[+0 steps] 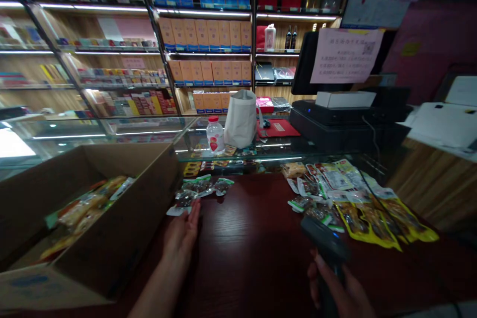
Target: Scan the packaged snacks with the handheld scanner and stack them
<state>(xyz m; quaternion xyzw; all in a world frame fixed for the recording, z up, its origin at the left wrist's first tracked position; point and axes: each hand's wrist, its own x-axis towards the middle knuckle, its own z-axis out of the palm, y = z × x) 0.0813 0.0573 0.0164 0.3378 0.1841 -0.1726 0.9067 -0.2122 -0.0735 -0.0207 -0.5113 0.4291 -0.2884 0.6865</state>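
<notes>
At a shop's dark red counter (238,253), I am holding my two hands well apart. My right hand (331,283) is wrapping its fingers round the handle of a dark handheld scanner (325,241), its head tilting toward the left. My left hand (182,232) is lying open, fingers extended, its tips at the nearest of the small clear packets (201,188); whether they are pressing on it, I cannot tell. Those packets are lying beside a cardboard box (124,223), their glossy film catching the light. They are looking light, soft and slippery, with lumpy dark contents, so a pinch on a flat sealed end is seeming surest. The scanner is looking stiff and somewhat top-heavy, best taken by its handle. Beyond it, yellow-edged packs (372,218) are lying flat, probably limp, and likely suiting a hold at one edge.
</notes>
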